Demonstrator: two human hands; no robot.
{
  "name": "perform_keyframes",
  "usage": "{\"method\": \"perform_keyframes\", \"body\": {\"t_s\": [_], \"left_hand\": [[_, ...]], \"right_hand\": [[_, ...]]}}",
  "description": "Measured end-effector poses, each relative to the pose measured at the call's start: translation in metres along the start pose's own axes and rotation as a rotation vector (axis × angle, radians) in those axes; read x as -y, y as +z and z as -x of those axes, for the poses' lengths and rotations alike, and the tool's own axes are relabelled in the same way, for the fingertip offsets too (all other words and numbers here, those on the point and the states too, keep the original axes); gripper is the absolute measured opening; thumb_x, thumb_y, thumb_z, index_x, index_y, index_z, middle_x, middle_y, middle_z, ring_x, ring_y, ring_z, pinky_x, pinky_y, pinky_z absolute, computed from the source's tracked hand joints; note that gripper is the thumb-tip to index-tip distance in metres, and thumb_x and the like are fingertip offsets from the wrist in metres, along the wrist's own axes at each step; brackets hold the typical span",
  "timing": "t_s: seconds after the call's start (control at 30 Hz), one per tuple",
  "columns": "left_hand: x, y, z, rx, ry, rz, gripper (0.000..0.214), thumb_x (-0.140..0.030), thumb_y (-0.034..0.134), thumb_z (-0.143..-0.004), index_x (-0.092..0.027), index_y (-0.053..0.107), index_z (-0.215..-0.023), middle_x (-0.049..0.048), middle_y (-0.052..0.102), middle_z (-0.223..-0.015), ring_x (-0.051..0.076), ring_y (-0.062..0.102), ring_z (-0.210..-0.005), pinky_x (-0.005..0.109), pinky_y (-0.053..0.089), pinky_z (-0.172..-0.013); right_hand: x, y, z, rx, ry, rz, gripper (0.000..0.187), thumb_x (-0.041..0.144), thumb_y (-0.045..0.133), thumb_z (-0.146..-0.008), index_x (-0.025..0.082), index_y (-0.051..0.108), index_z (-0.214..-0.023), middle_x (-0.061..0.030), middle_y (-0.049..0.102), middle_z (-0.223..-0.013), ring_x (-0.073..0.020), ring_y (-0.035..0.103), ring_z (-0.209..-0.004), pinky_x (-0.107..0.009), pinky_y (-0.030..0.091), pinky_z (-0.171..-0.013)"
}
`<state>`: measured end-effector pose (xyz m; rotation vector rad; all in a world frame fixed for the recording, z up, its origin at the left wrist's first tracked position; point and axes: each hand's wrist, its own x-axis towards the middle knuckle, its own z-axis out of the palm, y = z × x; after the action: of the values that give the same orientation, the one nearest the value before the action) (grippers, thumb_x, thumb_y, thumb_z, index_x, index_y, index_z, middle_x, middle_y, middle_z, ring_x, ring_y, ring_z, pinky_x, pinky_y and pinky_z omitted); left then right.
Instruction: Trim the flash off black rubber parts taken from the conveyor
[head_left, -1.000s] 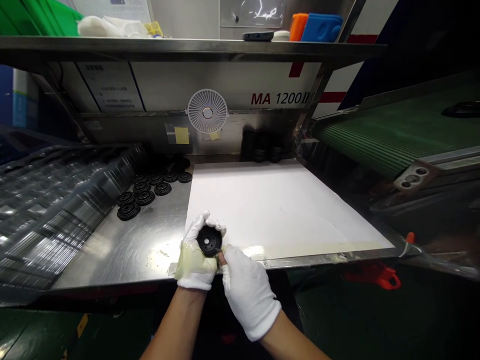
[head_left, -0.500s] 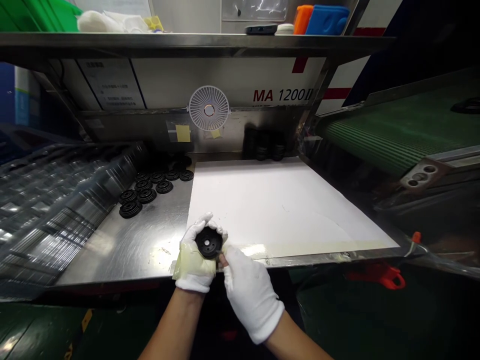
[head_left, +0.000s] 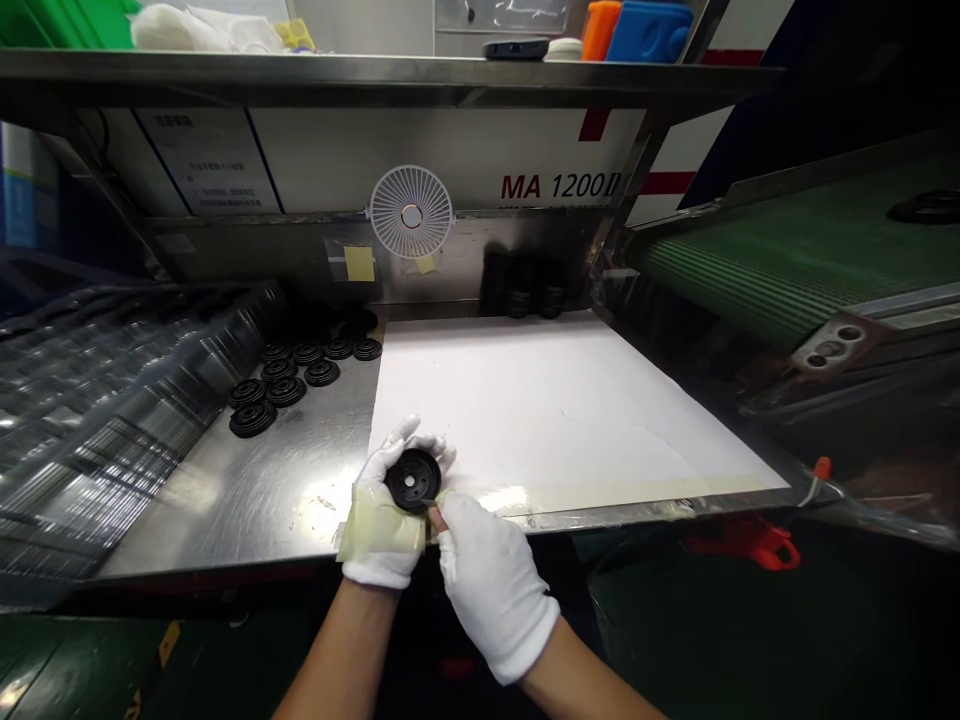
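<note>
black round disc (head_left: 413, 479), holes in its face, face up, over steel counter's (head_left: 247, 490) front edge.

The left hand (head_left: 384, 512), at 7 o'clock in the view, is covered by a white knit glove (head_left: 375, 568). A band of yellowish translucent tape (head_left: 375, 535) is wrapped around the palm. The right hand (head_left: 491, 585), at 6 o'clock, is covered by a plain white glove (head_left: 506, 615), with one fingertip (head_left: 435, 519) left uncovered at its 11 o'clock end. Both forearms are left bare.
</note>
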<state>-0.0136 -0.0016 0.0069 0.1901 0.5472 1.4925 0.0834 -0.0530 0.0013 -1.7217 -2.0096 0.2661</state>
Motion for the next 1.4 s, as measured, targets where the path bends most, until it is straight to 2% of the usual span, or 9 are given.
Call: {"method": "perform_keyframes", "body": {"t_s": [0.13, 0.27, 0.53, 0.73, 1.0, 1.13, 1.2, 1.3, 1.4], "left_hand": [[-0.005, -0.001, 0.002, 0.025, -0.143, -0.007, 0.03, -0.014, 0.054, -0.073, -0.009, 0.063, -0.101, 0.0088, 0.061, -0.078, 0.02, 0.061, -0.077, 0.037, 0.054, -0.072], [-0.001, 0.004, 0.001, -0.038, -0.061, 0.032, 0.017, -0.012, 0.062, -0.074, -0.011, 0.063, -0.091, 0.0006, 0.055, -0.067, 0.012, 0.055, -0.066, 0.027, 0.052, -0.068], [0.006, 0.005, -0.003, -0.105, 0.154, 0.059, 0.016, -0.012, 0.06, -0.075, -0.014, 0.063, -0.091, 0.0001, 0.056, -0.067, 0.012, 0.057, -0.067, 0.029, 0.053, -0.071], [0.004, 0.004, 0.002, -0.088, 0.087, 0.06, 0.017, -0.013, 0.057, -0.076, -0.012, 0.062, -0.092, 0.0026, 0.058, -0.07, 0.013, 0.058, -0.069, 0.03, 0.053, -0.073], [0.009, 0.003, 0.0, -0.098, 0.186, 0.047, 0.02, -0.012, 0.058, -0.075, -0.014, 0.063, -0.094, 0.0017, 0.059, -0.072, 0.013, 0.06, -0.073, 0.031, 0.053, -0.08], [0.002, 0.003, 0.004, 0.015, -0.001, 0.01, 0.033, -0.017, 0.052, -0.077, -0.011, 0.061, -0.109, 0.0144, 0.063, -0.1, 0.027, 0.06, -0.097, 0.044, 0.052, -0.083], [-0.002, 0.003, 0.006, 0.052, -0.098, 0.002, 0.038, -0.018, 0.05, -0.076, -0.01, 0.06, -0.112, 0.0156, 0.063, -0.096, 0.029, 0.06, -0.093, 0.046, 0.053, -0.078], [-0.002, 0.005, 0.006, 0.023, -0.079, 0.05, 0.029, -0.016, 0.053, -0.075, -0.009, 0.063, -0.1, 0.0066, 0.058, -0.074, 0.018, 0.058, -0.072, 0.035, 0.054, -0.07], [0.002, 0.009, 0.003, -0.043, -0.027, 0.089, 0.015, -0.014, 0.058, -0.075, -0.01, 0.064, -0.089, 0.0026, 0.055, -0.068, 0.012, 0.055, -0.065, 0.027, 0.052, -0.065]], "right_hand": [[-0.011, -0.003, -0.004, 0.014, 0.024, 0.012, 0.017, 0.024, 0.038, -0.092, 0.023, 0.054, -0.085, 0.0005, 0.062, -0.074, -0.0156, 0.055, -0.062, -0.029, 0.025, -0.056], [-0.011, 0.0, -0.001, 0.022, 0.031, 0.009, 0.016, 0.021, 0.04, -0.09, 0.023, 0.053, -0.082, 0.0017, 0.06, -0.07, -0.0154, 0.053, -0.059, -0.03, 0.023, -0.055], [0.004, 0.002, 0.004, 0.013, 0.007, -0.008, 0.017, 0.022, 0.039, -0.09, 0.024, 0.052, -0.079, 0.0017, 0.06, -0.067, -0.0156, 0.053, -0.057, -0.03, 0.021, -0.054], [-0.004, -0.001, 0.0, 0.002, 0.03, -0.001, 0.02, 0.025, 0.036, -0.092, 0.023, 0.053, -0.081, 0.001, 0.06, -0.07, -0.0152, 0.052, -0.058, -0.029, 0.023, -0.055], [0.0, 0.004, 0.006, -0.039, -0.006, 0.002, 0.017, 0.021, 0.039, -0.088, 0.024, 0.052, -0.078, 0.0012, 0.059, -0.065, -0.0159, 0.052, -0.056, -0.03, 0.021, -0.053], [-0.004, -0.001, 0.003, -0.043, -0.021, -0.006, 0.017, 0.021, 0.04, -0.089, 0.024, 0.052, -0.077, 0.0021, 0.059, -0.065, -0.0157, 0.051, -0.055, -0.031, 0.021, -0.053], [-0.008, -0.006, 0.0, -0.027, -0.003, -0.004, 0.015, 0.019, 0.042, -0.088, 0.024, 0.053, -0.079, 0.0018, 0.06, -0.068, -0.0157, 0.052, -0.058, -0.03, 0.022, -0.055], [-0.01, -0.008, -0.002, 0.006, 0.031, 0.002, 0.015, 0.02, 0.04, -0.089, 0.023, 0.054, -0.082, 0.0007, 0.061, -0.071, -0.0157, 0.053, -0.06, -0.03, 0.024, -0.056], [-0.006, -0.005, 0.001, 0.012, 0.051, -0.007, 0.016, 0.02, 0.04, -0.089, 0.023, 0.054, -0.081, 0.0009, 0.06, -0.069, -0.0155, 0.053, -0.059, -0.03, 0.023, -0.055]]}}
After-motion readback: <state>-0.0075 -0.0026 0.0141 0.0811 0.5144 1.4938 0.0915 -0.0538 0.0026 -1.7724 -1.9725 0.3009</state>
